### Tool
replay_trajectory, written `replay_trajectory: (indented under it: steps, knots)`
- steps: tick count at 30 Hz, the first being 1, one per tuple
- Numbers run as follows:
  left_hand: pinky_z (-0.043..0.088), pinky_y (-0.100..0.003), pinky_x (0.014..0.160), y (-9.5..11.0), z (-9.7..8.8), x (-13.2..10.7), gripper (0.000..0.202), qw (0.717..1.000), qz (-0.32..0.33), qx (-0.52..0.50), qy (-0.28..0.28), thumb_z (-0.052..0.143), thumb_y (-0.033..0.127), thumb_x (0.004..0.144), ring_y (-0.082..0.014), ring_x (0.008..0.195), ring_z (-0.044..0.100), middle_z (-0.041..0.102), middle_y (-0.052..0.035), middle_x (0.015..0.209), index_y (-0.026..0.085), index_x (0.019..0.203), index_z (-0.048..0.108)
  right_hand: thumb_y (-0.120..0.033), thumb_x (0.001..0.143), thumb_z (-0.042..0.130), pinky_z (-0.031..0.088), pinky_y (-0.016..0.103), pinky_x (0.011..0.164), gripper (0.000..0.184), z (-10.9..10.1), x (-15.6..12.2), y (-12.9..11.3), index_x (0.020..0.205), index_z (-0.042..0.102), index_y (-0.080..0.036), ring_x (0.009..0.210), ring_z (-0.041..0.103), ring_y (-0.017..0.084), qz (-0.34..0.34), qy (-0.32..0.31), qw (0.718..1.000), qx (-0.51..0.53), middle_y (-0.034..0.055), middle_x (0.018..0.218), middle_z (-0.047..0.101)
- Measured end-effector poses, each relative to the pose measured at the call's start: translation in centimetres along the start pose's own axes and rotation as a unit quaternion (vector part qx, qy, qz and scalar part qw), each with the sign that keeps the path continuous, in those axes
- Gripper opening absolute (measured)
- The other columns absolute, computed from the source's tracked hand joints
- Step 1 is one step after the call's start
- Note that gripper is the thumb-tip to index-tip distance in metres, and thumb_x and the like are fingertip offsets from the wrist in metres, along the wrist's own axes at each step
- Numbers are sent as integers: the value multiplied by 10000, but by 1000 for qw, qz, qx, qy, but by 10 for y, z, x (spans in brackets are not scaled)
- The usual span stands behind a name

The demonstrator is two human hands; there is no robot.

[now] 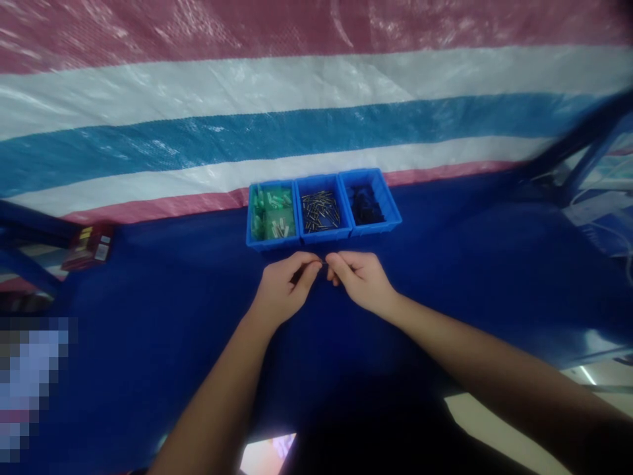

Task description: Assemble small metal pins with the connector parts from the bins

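Observation:
My left hand [287,285] is closed in a pinch, thumb against forefinger, just in front of the middle blue bin. Facing it, my right hand [363,277] pinches in the same way. Between the two sets of fingertips a sliver of a thin pin-like piece [324,264] shows; most of it is hidden by the fingers, so its kind is unclear. Beyond my hands, the middle bin [326,235] holds many slender brass-and-dark metal pins [320,210]. In the left bin [271,245] are a green plastic bag [258,221] and small whitish pieces [280,227].
The right bin [378,228] contains dark pieces [364,204]. All three bins stand side by side on the dark blue tabletop [163,316], before a striped plastic sheet [198,142]. A dark red box [89,247] sits at left; blue frame posts [588,145] flank the table.

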State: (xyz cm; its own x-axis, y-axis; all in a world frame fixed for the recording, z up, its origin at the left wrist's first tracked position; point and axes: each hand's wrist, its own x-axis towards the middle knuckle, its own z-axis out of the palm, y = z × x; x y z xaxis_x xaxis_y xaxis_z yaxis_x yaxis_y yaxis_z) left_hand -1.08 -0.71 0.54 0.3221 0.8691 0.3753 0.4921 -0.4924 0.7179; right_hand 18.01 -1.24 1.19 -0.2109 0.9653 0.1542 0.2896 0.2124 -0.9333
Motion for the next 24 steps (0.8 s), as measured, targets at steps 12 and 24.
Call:
replay_trajectory:
  steps: [12,24]
  knots:
    - [471,-214,612,-1,-2,1,299,1000,1,25,-3,491,302,1017,-99,623,649,706,-4,697,177,833,692,-516,977,558,405,213,492,469,2,1,0,666,645,-176,485,532,84,63,60,994,68,-22,549,588]
    - [467,-225,568,-6,-2,-1,321,998,-17,33,44,457,322,1021,-108,563,625,655,7,615,187,874,709,-533,946,601,366,210,368,399,-12,19,13,1129,678,-187,403,497,71,94,218,959,158,-9,683,685]
